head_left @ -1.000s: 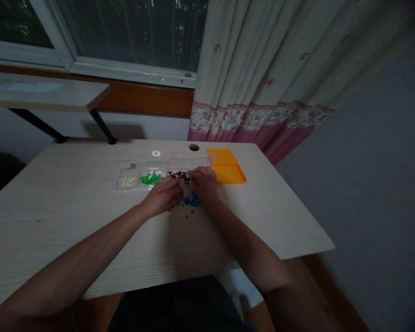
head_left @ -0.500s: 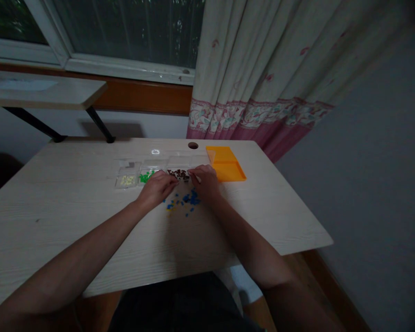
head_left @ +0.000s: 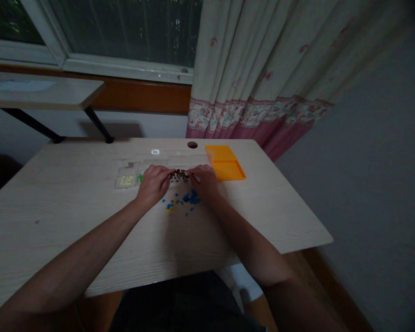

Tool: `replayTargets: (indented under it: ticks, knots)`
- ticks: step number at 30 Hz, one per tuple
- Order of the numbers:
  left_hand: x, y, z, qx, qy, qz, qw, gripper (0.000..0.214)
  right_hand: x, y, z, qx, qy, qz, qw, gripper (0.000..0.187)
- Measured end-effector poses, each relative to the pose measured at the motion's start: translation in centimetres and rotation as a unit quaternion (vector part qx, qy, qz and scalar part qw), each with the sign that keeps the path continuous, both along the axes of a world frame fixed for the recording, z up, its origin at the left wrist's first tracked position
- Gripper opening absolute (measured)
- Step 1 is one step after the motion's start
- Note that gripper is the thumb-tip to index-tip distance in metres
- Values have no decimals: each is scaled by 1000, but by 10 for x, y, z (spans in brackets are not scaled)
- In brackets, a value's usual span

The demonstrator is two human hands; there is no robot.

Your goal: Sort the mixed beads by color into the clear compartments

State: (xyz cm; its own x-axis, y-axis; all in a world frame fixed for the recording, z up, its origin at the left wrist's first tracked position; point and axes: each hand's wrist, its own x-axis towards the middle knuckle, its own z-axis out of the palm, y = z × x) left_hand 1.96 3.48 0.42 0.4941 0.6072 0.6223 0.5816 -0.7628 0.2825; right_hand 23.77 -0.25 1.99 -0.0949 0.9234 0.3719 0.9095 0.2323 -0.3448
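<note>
A small clear plastic box of brown pieces (head_left: 179,174) lies between my two hands on the table. My left hand (head_left: 154,183) is closed, its fingertips at the left edge of this box. At the right edge, my right hand (head_left: 204,180) is closed too, thumb and fingers on the rim. Left of my left hand, a few green pieces (head_left: 140,178) show; the rest of their box is hidden behind that hand. Farther left stands a clear box with pale yellow pieces (head_left: 126,180). Loose blue pieces (head_left: 192,197) and a few yellow pieces (head_left: 172,209) lie nearer to me.
An orange tray (head_left: 230,170) lies to the right of my right hand. Clear lids (head_left: 179,160) stand open behind the boxes. A round cable hole (head_left: 192,145) is near the table's back edge. A raised shelf (head_left: 44,92) stands at the back left, and a curtain (head_left: 256,110) hangs behind.
My left hand has moved up and slightly left to the brown pieces' box, now covering most of the green ones. My right hand has hardly moved.
</note>
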Motion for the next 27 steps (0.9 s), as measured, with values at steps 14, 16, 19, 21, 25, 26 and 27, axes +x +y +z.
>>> replayTargets:
  ticks: [14, 16, 19, 21, 25, 26, 27]
  knots:
    - [8, -18, 7, -31, 147, -216, 965, 25, 2, -4, 9, 10, 0, 5, 1000, 32]
    - [9, -18, 7, -35, 154, -216, 964, 25, 1, -5, 9, 8, 0, 18, 1000, 31]
    - [9, -17, 6, -43, 154, -214, 964, 24, 0, -6, 10, 5, -13, 42, 999, 29]
    - [9, -17, 5, -43, 148, -212, 965, 24, 1, -8, 13, -2, -22, 67, 998, 26]
    - [9, -19, 4, -30, 141, -204, 968, 25, 11, -11, 23, -83, -40, 145, 985, 15]
    - [9, -20, 3, -25, 142, -200, 969, 24, 14, -13, 26, -114, -43, 164, 979, 13]
    - [10, -21, 3, -20, 144, -197, 970, 23, 18, -14, 29, -142, -44, 181, 972, 12]
